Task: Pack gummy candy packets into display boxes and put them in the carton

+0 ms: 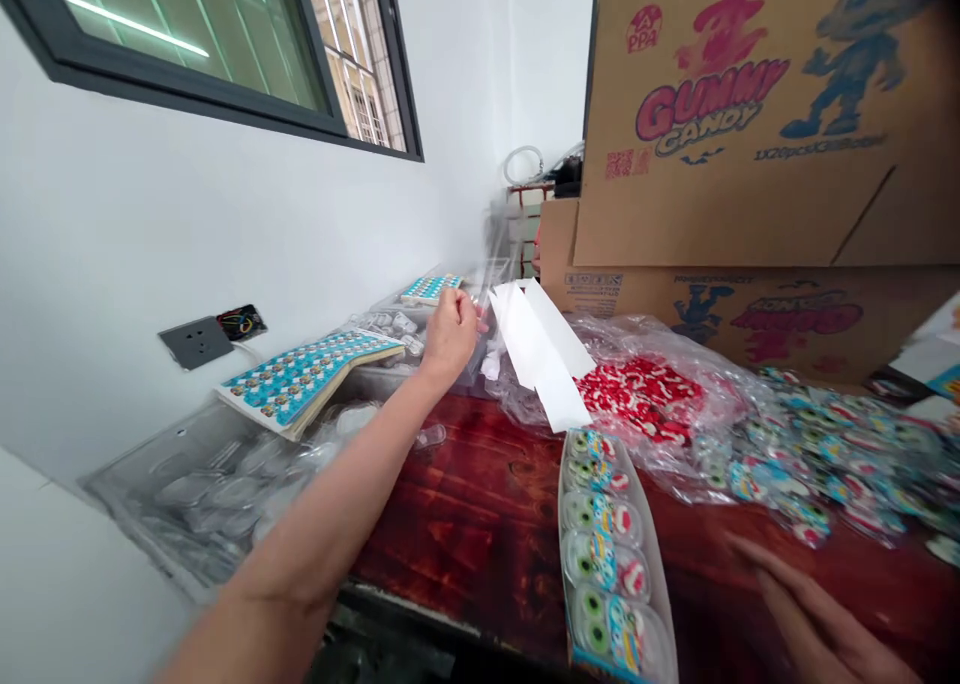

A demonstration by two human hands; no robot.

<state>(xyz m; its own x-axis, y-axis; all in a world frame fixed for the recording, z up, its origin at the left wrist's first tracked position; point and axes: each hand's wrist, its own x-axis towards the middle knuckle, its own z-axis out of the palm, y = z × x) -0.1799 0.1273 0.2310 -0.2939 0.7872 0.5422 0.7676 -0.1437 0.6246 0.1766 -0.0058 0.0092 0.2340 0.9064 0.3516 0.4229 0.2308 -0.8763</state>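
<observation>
My left hand reaches far forward over the dark red table, its fingers pinched on the edge of a white paper strip that hangs folded toward the table. My right hand lies low at the bottom right, fingers stretched flat on the tabletop and holding nothing. Between the two hands stands a long clear tray filled with wrapped eyeball-style gummy candies in cups. Behind the strip sits a clear plastic bag of red-and-white candies.
Sticker sheets lie on a stack at the left above a bin of empty clear plastic cups. Loose packed candies spread across the right. Stacked Gummy Candy cartons wall off the back right. A wall socket is left.
</observation>
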